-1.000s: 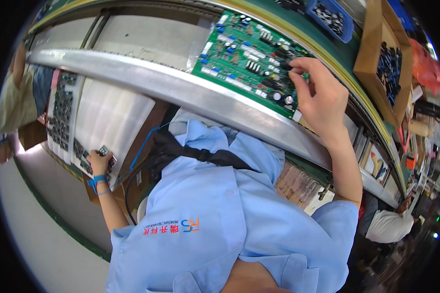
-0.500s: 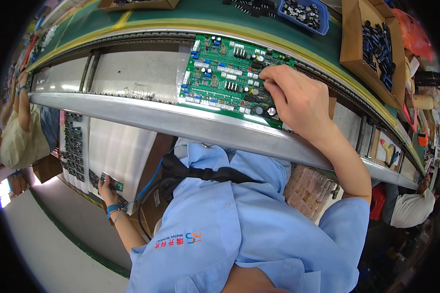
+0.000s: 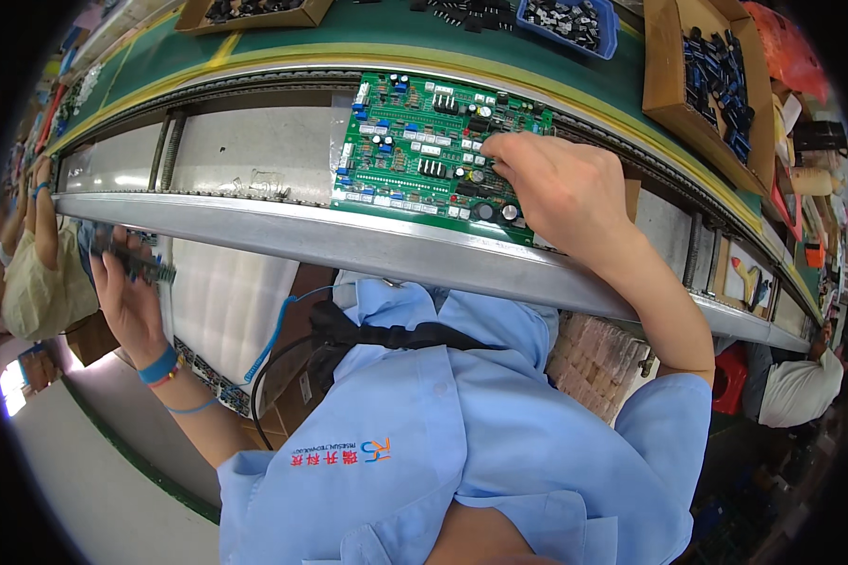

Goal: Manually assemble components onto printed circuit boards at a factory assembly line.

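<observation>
A large green circuit board [image 3: 386,151], crowded with white connectors, blue parts and round capacitors, lies flat on the metal conveyor rails. My right hand [image 3: 570,193] rests over its right half, thumb and fingers pinched together at the components; whatever is between the fingertips is hidden. Off to the left, below the rail, my left hand [image 3: 130,306] is raised with a small circuit board [image 3: 139,260] gripped in its fingers. Motion blurs that board, and a blue band circles the wrist.
Beyond the front rail [image 3: 254,226] runs a green belt with a blue tray [image 3: 605,44] of small parts and cardboard boxes [image 3: 664,94] of components. A white foam sheet [image 3: 231,282] lies left of me, with small boards [image 3: 203,372] along its edge. Other people work at both sides.
My left hand has lifted the small circuit board off the foam sheet and moved up and to the left. My right hand stays pinched at the same place on the large board.
</observation>
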The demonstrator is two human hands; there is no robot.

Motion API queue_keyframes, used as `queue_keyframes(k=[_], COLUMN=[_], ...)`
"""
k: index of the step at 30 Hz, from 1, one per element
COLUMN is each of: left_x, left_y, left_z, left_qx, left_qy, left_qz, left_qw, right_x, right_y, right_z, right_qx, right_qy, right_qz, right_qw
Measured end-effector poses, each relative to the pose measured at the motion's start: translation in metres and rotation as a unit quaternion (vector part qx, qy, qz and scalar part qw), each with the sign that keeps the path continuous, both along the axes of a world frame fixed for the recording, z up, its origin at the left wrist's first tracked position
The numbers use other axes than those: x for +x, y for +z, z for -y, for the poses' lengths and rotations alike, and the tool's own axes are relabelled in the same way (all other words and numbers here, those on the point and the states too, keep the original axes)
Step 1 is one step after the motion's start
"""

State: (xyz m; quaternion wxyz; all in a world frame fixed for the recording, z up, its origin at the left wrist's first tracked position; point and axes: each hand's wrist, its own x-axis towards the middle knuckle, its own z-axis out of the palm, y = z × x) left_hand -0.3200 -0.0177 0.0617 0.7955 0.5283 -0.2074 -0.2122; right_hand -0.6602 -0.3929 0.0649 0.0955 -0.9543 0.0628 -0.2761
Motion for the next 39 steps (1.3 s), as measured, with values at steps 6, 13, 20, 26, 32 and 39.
queue_keyframes(k=[6, 13, 20, 26, 32, 39], left_x=[-0.027, -0.132, -0.136, -0.124, -0.115, -0.093], left_y=[0.053, 0.084, 0.091, 0.076, 0.076, 0.053], left_z=[0.157, 0.321, 0.339, 0.33, 0.322, 0.298], left_qx=[-0.143, -0.134, -0.177, -0.218, -0.165, 0.024], left_qy=[-0.324, -0.338, -0.34, -0.348, -0.351, -0.363], left_qz=[0.047, 0.047, 0.005, 0.023, 0.021, 0.038], left_qw=[0.934, 0.93, 0.924, 0.911, 0.922, 0.931], right_x=[0.004, 0.055, 0.049, 0.047, 0.021, -0.028], right_y=[0.053, 0.093, 0.078, 0.082, 0.065, 0.048], right_z=[0.02, 0.007, 0.043, 0.04, 0.068, 0.073], right_qx=[0.069, 0.649, 0.484, 0.52, 0.513, 0.605], right_qy=[-0.034, 0.036, 0.007, -0.018, -0.021, -0.052], right_qz=[0.074, 0.077, 0.097, 0.054, 0.112, 0.094], right_qw=[0.994, 0.756, 0.87, 0.852, 0.851, 0.789])
